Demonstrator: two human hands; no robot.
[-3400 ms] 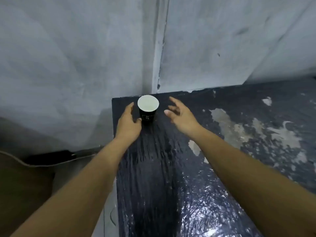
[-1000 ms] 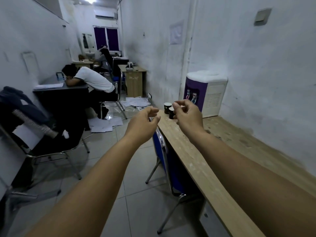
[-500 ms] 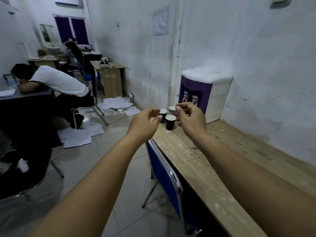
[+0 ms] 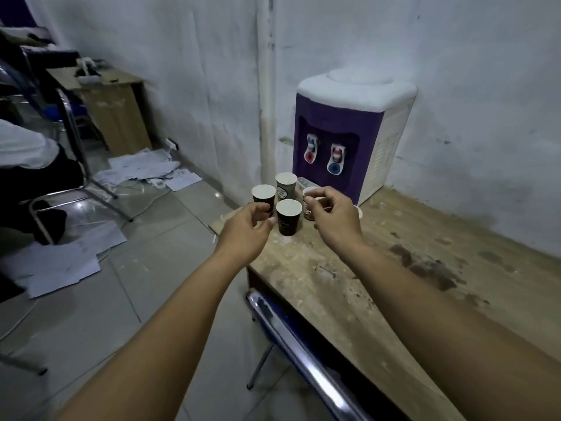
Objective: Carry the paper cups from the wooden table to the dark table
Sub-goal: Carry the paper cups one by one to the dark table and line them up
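Fingers (image 4: 267,211) of the left hand (image 4: 243,230) are curled loosely with a gap between thumb and fingertips, holding nothing; they sit just in front of the nearest cup (image 4: 288,217), close to its left side but, as far as can be told, not yet touching it. Fingers of the right hand (image 4: 332,218) are also bent and apart, arched over a cup (image 4: 309,205) that the hand partly hides; whether they touch its rim cannot be told

Both bare forearms reach forward from the bottom of the view. Four paper cups are clearly seen, standing upright and close together at the far left corner of the wooden table (image 4: 379,268): the nearest dark one in the middle, a second dark one (image 4: 263,194) behind the left hand, a taller one (image 4: 286,185) at the back, and the one under the right hand. A pale rim at the right of that hand may be a fifth. Every visible mouth shows a plain white inside with no liquid, so they look empty. Just behind them stands a purple and white water dispenser (image 4: 349,129)

The step looks like the reach for a pick-up. Next, each hand should close gently around a cup wall, since thin paper will crush, and lift straight up clear of the neighbours. The dark table is out of view
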